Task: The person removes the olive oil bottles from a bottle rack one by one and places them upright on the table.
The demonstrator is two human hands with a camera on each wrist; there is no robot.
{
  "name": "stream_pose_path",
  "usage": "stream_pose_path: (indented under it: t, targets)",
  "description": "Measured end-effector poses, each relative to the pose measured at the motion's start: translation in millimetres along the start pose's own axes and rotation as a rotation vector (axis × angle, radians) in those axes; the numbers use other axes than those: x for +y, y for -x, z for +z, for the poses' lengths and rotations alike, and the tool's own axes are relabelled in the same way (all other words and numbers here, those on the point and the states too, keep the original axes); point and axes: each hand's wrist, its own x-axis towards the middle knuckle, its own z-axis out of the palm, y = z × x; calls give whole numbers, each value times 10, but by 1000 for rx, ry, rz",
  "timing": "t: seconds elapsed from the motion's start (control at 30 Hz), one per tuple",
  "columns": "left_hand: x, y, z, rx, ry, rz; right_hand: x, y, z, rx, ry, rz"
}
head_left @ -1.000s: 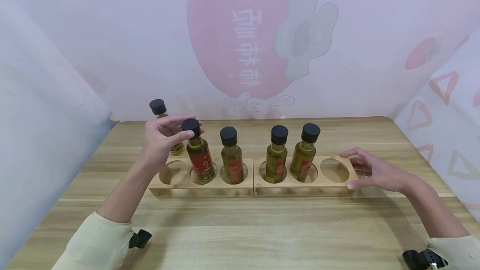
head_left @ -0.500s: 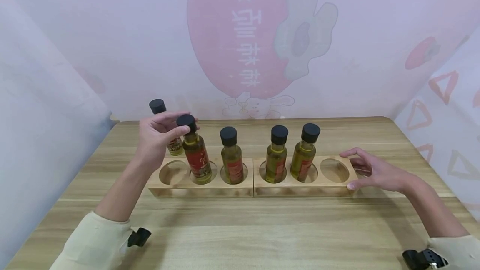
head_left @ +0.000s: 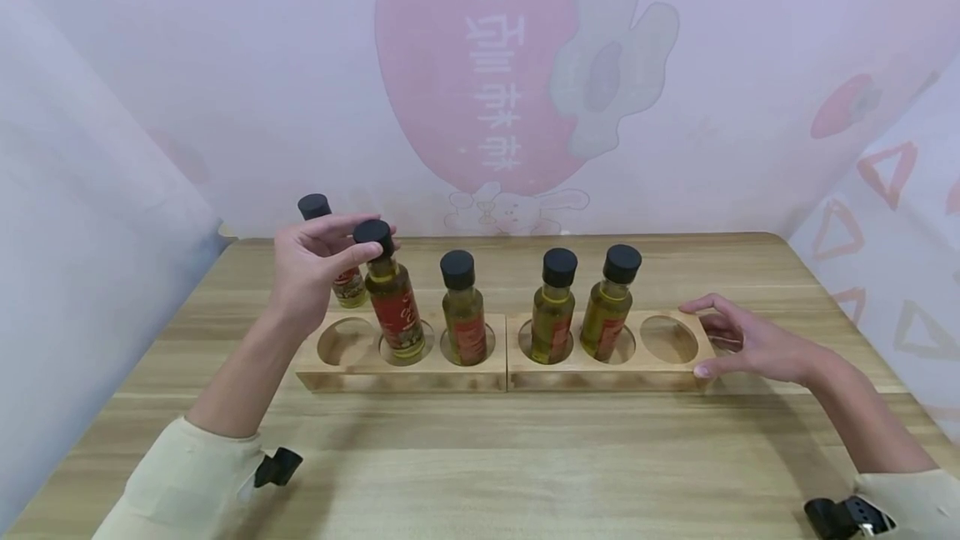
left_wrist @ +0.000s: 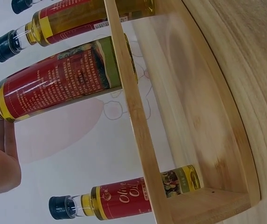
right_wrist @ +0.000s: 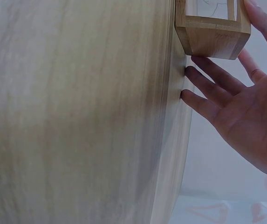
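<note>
On the pale wooden table (head_left: 480, 473), my right hand (head_left: 750, 344), fingers straight, steadies the light wooden six-hole rack (head_left: 502, 373); my left hand (head_left: 311, 269) pinches the red-labelled oil bottle's black cap (head_left: 374, 233), its base inside the second hole.

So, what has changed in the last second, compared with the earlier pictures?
The left hand, pinching the cap of the red-label bottle, has tilted it a little leftward and lifted it slightly in its hole. The right hand stays at the end of the wooden rack. The other bottles have not moved.
</note>
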Motion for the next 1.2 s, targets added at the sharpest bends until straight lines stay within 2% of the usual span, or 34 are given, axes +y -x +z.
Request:
stream_pose_path:
  t: [0.27,0.7,0.93,1.2]
  targets:
    - [34,-16,27,18,23,10,13,-7,-11,-9,-13,11]
    - [71,-35,61,105,29,52,6,8,-1,-13,-18,13]
    - [120,-62,78,128,15,64,4,11,-3,-9,-10,8]
    - [172,-94,110,147,6,48,-1,19,-7,-10,-13,9]
